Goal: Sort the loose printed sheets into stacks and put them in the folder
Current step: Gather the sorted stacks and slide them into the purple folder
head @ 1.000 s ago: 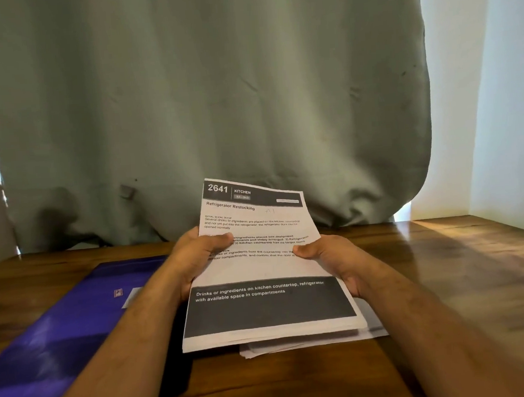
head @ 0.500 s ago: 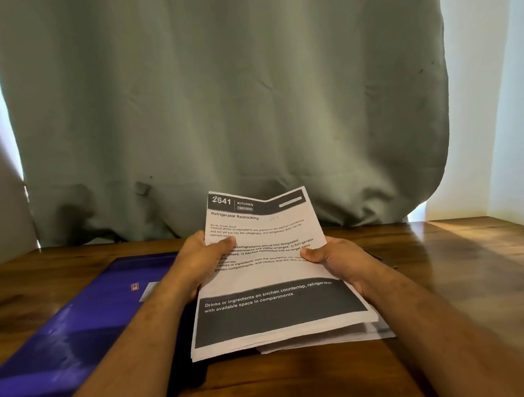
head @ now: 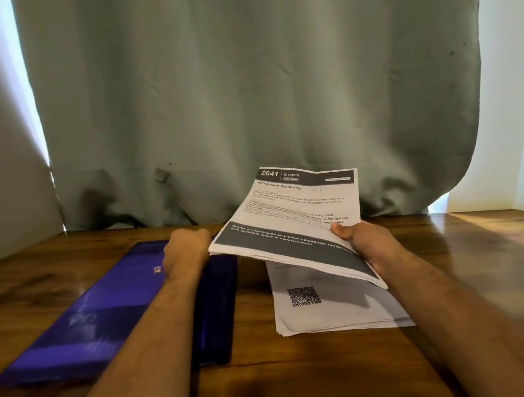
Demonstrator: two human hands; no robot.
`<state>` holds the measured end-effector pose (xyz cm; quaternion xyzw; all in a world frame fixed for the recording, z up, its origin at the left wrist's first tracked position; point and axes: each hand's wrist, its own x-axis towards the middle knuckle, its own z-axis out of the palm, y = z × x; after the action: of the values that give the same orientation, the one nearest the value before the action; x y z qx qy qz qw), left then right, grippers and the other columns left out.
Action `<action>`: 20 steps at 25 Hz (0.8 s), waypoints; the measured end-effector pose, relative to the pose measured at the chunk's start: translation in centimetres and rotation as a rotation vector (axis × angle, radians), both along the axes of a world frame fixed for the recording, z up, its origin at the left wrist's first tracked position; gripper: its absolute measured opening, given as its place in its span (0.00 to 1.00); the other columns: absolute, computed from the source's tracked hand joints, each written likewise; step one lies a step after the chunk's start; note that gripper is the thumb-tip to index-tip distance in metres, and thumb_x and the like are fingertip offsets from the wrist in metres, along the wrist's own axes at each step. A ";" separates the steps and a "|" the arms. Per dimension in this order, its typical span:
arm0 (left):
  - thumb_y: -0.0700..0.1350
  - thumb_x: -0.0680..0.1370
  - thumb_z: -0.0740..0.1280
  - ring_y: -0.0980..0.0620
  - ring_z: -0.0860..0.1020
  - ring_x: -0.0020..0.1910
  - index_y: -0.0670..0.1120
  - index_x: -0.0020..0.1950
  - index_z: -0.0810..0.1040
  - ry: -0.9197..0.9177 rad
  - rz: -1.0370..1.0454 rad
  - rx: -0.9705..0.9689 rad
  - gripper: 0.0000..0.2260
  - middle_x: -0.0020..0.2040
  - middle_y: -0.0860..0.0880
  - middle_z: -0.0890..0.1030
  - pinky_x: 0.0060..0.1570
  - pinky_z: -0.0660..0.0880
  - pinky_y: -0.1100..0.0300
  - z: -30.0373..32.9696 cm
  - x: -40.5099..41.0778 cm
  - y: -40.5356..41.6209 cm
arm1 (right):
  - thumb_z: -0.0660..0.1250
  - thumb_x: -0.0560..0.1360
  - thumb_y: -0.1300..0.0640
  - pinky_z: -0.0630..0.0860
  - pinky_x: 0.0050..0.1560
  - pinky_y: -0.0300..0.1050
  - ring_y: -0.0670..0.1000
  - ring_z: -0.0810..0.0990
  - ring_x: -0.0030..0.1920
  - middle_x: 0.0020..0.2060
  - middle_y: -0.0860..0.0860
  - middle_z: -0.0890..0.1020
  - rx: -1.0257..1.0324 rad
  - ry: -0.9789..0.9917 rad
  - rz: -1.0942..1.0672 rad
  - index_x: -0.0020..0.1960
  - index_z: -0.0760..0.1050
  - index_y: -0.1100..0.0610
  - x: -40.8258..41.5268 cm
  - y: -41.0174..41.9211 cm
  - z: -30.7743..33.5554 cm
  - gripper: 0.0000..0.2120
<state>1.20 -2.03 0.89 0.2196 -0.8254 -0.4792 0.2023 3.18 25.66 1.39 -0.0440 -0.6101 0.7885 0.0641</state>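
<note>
Right hand [head: 370,246] holds a bundle of white printed paper sheets [head: 299,214] by its right edge, lifted and tilted above the brown wooden counter [head: 329,376]. Directly under that hand and bundle, a second flat stack of white paper sheets [head: 330,305] lies on the counter. Left hand [head: 187,247] sits left of the bundle, over the far end of the flat purple plastic folder [head: 108,317]; contact unclear. Folder lies left of the flat stack, just beside it. Grey-green fabric curtain [head: 247,91] hangs behind both hands.
</note>
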 end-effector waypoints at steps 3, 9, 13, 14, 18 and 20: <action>0.46 0.83 0.62 0.41 0.81 0.42 0.38 0.53 0.80 0.091 -0.170 0.226 0.13 0.48 0.37 0.84 0.41 0.79 0.53 0.3 -0.2 0.7 | 0.68 0.76 0.66 0.75 0.21 0.41 0.52 0.84 0.27 0.30 0.50 0.85 -0.024 0.024 0.001 0.56 0.78 0.60 0.1 -0.6 0.0 0.09; 0.66 0.74 0.68 0.42 0.61 0.77 0.57 0.79 0.61 -0.170 -0.461 -0.760 0.37 0.78 0.49 0.63 0.74 0.63 0.45 -2.0 -0.2 3.5 | 0.68 0.77 0.66 0.77 0.22 0.42 0.52 0.84 0.29 0.32 0.50 0.85 -0.035 0.037 -0.004 0.55 0.79 0.57 -0.2 -1.2 -0.2 0.09; 0.66 0.77 0.63 0.37 0.59 0.77 0.56 0.79 0.59 -0.468 -0.272 -0.687 0.34 0.78 0.46 0.62 0.74 0.58 0.35 -2.1 0.3 3.5 | 0.68 0.76 0.67 0.77 0.24 0.41 0.50 0.85 0.30 0.31 0.47 0.85 0.111 0.034 -0.060 0.57 0.79 0.55 -0.7 -1.3 -1.0 0.12; 0.63 0.79 0.64 0.37 0.61 0.77 0.55 0.78 0.62 -0.463 -0.248 -0.625 0.29 0.77 0.45 0.65 0.74 0.59 0.35 -1.9 0.3 3.1 | 0.69 0.76 0.67 0.77 0.24 0.39 0.49 0.85 0.30 0.32 0.47 0.85 0.167 0.026 -0.064 0.57 0.79 0.55 -0.7 -1.2 -1.2 0.13; 0.51 0.81 0.64 0.40 0.75 0.66 0.48 0.68 0.74 -0.316 -0.231 -0.633 0.16 0.68 0.42 0.76 0.60 0.73 0.50 -1.4 0.8 1.9 | 0.72 0.74 0.63 0.76 0.31 0.40 0.50 0.84 0.39 0.44 0.50 0.85 0.434 -0.048 -0.043 0.62 0.78 0.56 -1.0 -0.6 -1.5 0.17; 0.47 0.80 0.65 0.40 0.77 0.62 0.46 0.63 0.77 -0.276 -0.167 -0.639 0.13 0.64 0.42 0.78 0.50 0.71 0.52 -1.4 1.0 1.6 | 0.73 0.74 0.61 0.74 0.33 0.41 0.49 0.83 0.43 0.50 0.51 0.84 0.541 -0.087 -0.028 0.64 0.77 0.55 -1.1 -0.4 -1.6 0.19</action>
<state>2.16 -0.42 -0.47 0.1397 -0.9682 -0.1777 0.1076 2.04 25.25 -0.22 -0.0676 -0.8001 0.5931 0.0584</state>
